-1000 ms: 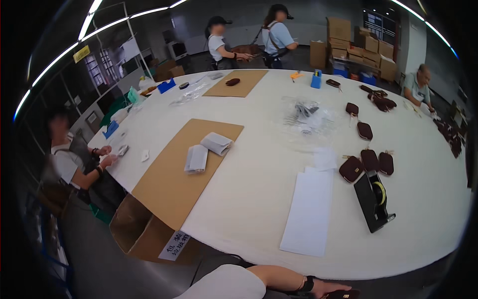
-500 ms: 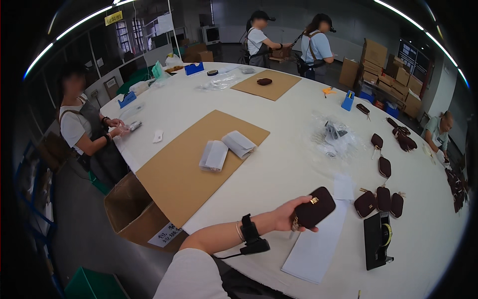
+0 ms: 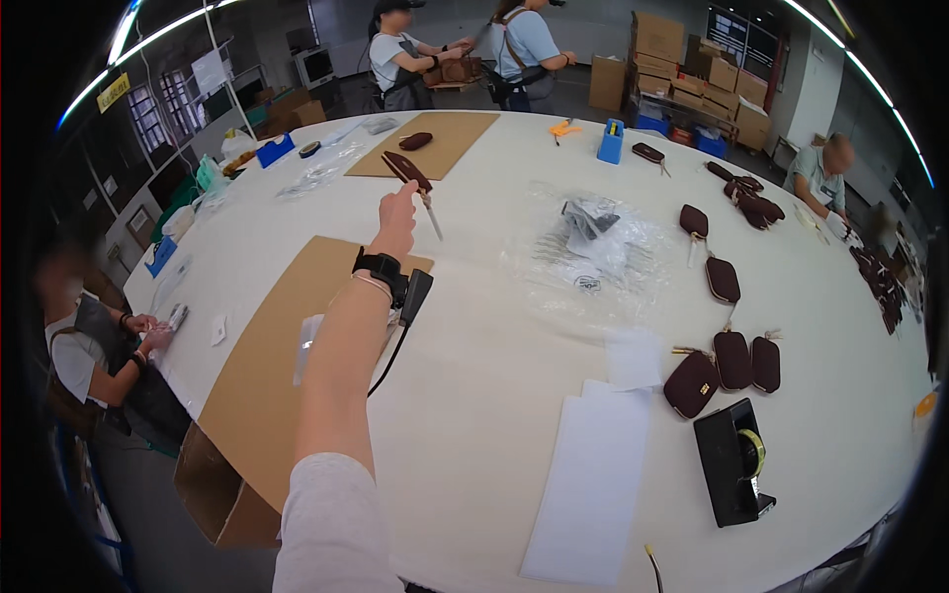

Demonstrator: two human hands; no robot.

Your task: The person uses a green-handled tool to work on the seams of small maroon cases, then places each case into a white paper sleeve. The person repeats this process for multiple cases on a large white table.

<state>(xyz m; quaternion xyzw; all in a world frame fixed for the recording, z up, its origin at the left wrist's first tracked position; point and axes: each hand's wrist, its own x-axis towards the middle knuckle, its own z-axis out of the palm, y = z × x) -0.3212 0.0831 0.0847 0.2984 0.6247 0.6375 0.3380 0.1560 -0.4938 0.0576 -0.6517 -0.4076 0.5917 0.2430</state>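
My left hand [image 3: 397, 212] is stretched far forward and closed round the end of a dark brown zip pouch [image 3: 408, 172]. The pouch is seen edge-on, and a tag or strap dangles from it. Behind it, another dark brown pouch [image 3: 416, 141] lies on the far cardboard sheet [image 3: 465, 138]; whether the held pouch touches that sheet I cannot tell. Beneath my forearm, a white wrapped packet [image 3: 307, 346] on the near cardboard sheet [image 3: 262, 366] is mostly hidden. My right hand does not show.
Several dark pouches [image 3: 733, 361] lie at the right by a black tape dispenser [image 3: 727, 465]. White paper sheets [image 3: 583, 484] lie near the front, crumpled clear plastic [image 3: 593, 237] mid-table. A co-worker [image 3: 89, 346] handles a packet at the left; others stand beyond the table.
My left hand has carried the pouch from the near right of the table to the far left. The view has shifted to the right, and my forearm now covers the wrapped packets.
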